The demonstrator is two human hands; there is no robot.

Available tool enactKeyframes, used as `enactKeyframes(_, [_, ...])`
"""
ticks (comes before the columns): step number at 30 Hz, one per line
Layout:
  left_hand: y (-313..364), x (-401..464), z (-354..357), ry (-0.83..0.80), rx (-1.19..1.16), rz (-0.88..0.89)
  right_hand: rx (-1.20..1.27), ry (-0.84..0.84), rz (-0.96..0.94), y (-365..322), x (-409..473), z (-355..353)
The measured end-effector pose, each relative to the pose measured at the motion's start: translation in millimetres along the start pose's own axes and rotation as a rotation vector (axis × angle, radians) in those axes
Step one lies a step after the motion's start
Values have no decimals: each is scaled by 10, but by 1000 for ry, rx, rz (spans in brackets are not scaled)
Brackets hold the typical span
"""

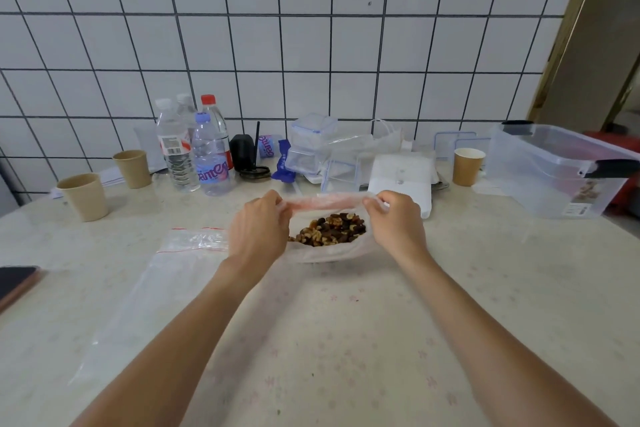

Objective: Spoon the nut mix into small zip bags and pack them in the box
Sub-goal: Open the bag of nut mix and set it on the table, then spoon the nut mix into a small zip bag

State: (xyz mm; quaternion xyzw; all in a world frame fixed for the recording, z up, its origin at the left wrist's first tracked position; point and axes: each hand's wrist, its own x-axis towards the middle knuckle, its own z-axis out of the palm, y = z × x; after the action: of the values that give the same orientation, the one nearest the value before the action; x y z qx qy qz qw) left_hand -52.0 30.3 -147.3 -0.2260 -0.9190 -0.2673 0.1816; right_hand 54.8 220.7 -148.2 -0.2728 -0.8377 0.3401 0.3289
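A clear zip bag [329,253] with a red zip strip stands at the middle of the table, part filled with brown nut mix [330,229]. My left hand [259,229] pinches the left end of its top strip. My right hand [394,222] pinches the right end, and the strip is stretched between them. An empty zip bag [194,240] lies flat just left of my left hand. A large clear plastic box [554,170] with black handles stands at the far right. No spoon is visible.
Two paper cups [86,196] stand at the left and one [467,166] at the right. Water bottles [194,149], small clear lidded containers [311,146] and a white packet [401,177] line the tiled wall. A dark phone [15,282] lies at the left edge.
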Motion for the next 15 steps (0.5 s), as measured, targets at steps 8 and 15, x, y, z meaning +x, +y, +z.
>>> enactKeyframes(8, [-135,-56,374,-123,111,4,-231,-110,120,307,36,386])
enactKeyframes(15, [-233,-57,159,-160,62,2,-411,-177,71,201,-47,123])
